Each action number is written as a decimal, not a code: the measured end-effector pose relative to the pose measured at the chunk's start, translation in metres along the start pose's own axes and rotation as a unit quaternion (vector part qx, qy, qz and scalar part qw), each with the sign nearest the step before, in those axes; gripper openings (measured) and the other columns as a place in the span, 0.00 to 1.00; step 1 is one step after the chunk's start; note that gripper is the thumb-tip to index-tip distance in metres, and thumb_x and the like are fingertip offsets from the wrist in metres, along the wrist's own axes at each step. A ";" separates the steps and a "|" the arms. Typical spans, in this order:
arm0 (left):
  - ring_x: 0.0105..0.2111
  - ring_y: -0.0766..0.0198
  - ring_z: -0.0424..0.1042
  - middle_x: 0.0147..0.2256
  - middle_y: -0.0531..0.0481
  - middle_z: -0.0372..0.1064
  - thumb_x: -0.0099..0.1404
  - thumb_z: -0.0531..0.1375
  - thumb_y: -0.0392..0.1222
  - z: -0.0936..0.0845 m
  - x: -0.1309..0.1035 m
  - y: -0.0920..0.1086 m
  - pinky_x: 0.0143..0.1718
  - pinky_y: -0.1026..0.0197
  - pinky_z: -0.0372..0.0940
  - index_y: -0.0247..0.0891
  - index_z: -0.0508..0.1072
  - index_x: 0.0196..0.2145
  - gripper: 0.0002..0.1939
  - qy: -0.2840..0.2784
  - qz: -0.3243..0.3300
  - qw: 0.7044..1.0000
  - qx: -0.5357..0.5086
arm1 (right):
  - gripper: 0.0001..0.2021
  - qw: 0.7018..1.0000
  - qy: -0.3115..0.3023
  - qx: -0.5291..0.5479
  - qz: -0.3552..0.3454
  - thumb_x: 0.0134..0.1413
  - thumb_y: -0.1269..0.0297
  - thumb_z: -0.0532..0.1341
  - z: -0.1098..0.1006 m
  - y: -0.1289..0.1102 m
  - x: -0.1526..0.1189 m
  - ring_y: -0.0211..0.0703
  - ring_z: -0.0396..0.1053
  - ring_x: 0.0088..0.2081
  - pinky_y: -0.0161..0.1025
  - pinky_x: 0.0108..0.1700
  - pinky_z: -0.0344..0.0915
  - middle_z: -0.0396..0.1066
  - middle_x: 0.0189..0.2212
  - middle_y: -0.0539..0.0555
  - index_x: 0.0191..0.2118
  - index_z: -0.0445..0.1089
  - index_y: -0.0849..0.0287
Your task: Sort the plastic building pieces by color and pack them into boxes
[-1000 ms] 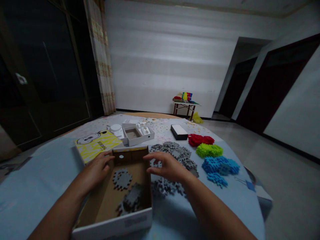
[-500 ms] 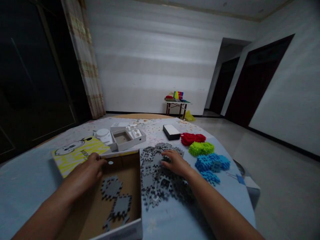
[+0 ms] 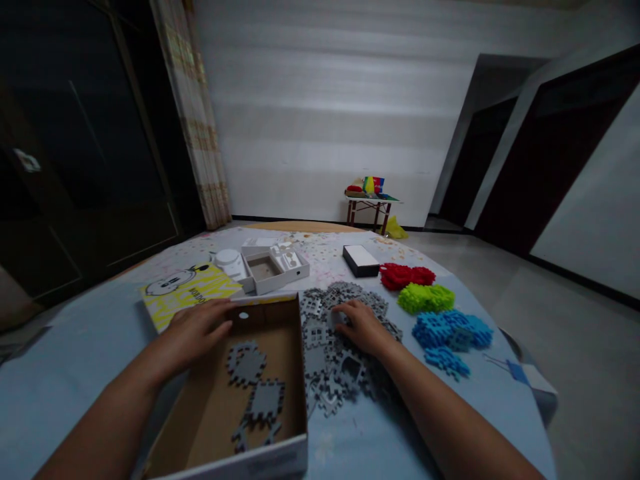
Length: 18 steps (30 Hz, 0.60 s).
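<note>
Away from the box (image 3: 215,407), the right hand (image 3: 363,325) has moved onto the grey interlocking pieces (image 3: 316,359) heaped beside it on the tabletop (image 3: 350,440), fingers half curled. The left hand (image 3: 197,330) sits at the box's far-left corner, fingers slightly parted. Whether either grips anything, I can't tell.

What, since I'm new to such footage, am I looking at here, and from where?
No machine here: a bare-handed person wears the camera on their head. Every picture comes from it, looking forward and down. On the table stands an open box with grey pieces inside; the left hand is at its far-left edge. The right hand is on a grey heap beside the box. Whether either grips anything, I can't tell. Farther right lie a red pile, a green pile and a blue pile.
</note>
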State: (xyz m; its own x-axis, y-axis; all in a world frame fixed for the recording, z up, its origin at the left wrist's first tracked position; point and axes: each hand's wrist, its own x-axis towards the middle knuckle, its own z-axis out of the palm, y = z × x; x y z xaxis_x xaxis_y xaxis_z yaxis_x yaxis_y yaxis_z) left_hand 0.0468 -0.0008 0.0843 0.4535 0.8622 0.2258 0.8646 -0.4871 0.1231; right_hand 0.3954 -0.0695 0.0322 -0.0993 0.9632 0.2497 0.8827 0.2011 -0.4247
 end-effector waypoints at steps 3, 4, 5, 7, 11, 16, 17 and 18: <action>0.52 0.53 0.64 0.51 0.45 0.67 0.57 0.47 0.56 -0.011 -0.005 -0.007 0.54 0.53 0.56 0.38 0.68 0.50 0.29 0.027 -0.024 0.999 -0.011 | 0.20 0.999 0.009 0.031 -0.016 0.47 0.72 0.60 0.000 -0.001 0.000 0.46 0.62 0.47 0.43 0.51 0.55 0.64 0.43 0.56 0.49 0.66 0.54; 0.52 0.52 0.64 0.51 0.44 0.67 0.57 0.47 0.56 -0.014 -0.007 -0.007 0.54 0.52 0.56 0.38 0.69 0.49 0.29 0.031 -0.035 0.999 0.001 | 0.20 0.999 0.011 0.043 -0.023 0.47 0.73 0.59 0.001 -0.002 -0.001 0.45 0.62 0.46 0.42 0.50 0.56 0.64 0.43 0.55 0.48 0.66 0.54; 0.52 0.51 0.64 0.51 0.43 0.67 0.57 0.47 0.55 -0.016 -0.008 -0.005 0.53 0.51 0.56 0.37 0.69 0.49 0.28 0.028 -0.043 0.999 0.018 | 0.20 0.998 0.012 0.056 -0.031 0.47 0.75 0.58 0.002 -0.003 -0.001 0.44 0.62 0.46 0.41 0.50 0.57 0.64 0.42 0.55 0.48 0.66 0.54; 0.51 0.49 0.65 0.50 0.42 0.68 0.57 0.47 0.51 -0.017 -0.010 0.000 0.52 0.49 0.56 0.37 0.69 0.49 0.26 0.006 -0.047 0.998 0.050 | 0.20 0.996 0.011 0.080 -0.045 0.48 0.76 0.56 0.002 -0.005 -0.001 0.43 0.63 0.45 0.40 0.50 0.58 0.63 0.42 0.55 0.48 0.66 0.54; 0.47 0.51 0.68 0.46 0.43 0.71 0.57 0.46 0.43 -0.012 -0.010 0.012 0.48 0.49 0.58 0.41 0.73 0.43 0.21 -0.042 -0.031 0.996 0.078 | 0.20 0.992 0.027 0.114 -0.055 0.49 0.77 0.55 0.000 -0.007 -0.001 0.43 0.64 0.43 0.42 0.48 0.60 0.63 0.41 0.54 0.48 0.66 0.53; 0.50 0.49 0.65 0.50 0.40 0.67 0.56 0.47 0.41 -0.004 -0.007 0.012 0.50 0.48 0.56 0.37 0.68 0.49 0.25 -0.041 -0.033 0.996 0.070 | 0.19 0.968 0.121 0.217 -0.042 0.49 0.72 0.56 -0.013 -0.018 -0.001 0.42 0.64 0.42 0.42 0.46 0.62 0.65 0.42 0.55 0.49 0.65 0.55; 0.52 0.49 0.63 0.52 0.39 0.65 0.55 0.47 0.41 -0.004 -0.006 0.011 0.52 0.48 0.55 0.36 0.66 0.52 0.27 -0.043 -0.035 0.996 0.070 | 0.19 0.958 0.138 0.248 -0.035 0.49 0.71 0.57 -0.016 -0.024 -0.002 0.42 0.64 0.42 0.41 0.46 0.63 0.65 0.44 0.55 0.49 0.65 0.55; 0.53 0.49 0.62 0.53 0.39 0.63 0.55 0.47 0.42 -0.004 -0.006 0.011 0.53 0.47 0.54 0.36 0.63 0.54 0.28 -0.047 -0.036 0.996 0.071 | 0.19 0.948 0.149 0.281 -0.031 0.49 0.69 0.58 -0.018 -0.031 -0.003 0.41 0.64 0.43 0.41 0.46 0.63 0.65 0.45 0.55 0.50 0.64 0.55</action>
State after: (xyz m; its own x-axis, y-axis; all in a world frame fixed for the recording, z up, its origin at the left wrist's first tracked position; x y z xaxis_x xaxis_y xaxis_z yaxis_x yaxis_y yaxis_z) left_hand 0.0532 -0.0117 0.0887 0.4022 0.9064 0.1293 0.9142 -0.4052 -0.0035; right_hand 0.3765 -0.0816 0.0608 0.0648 0.8707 0.4875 0.4880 0.3984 -0.7766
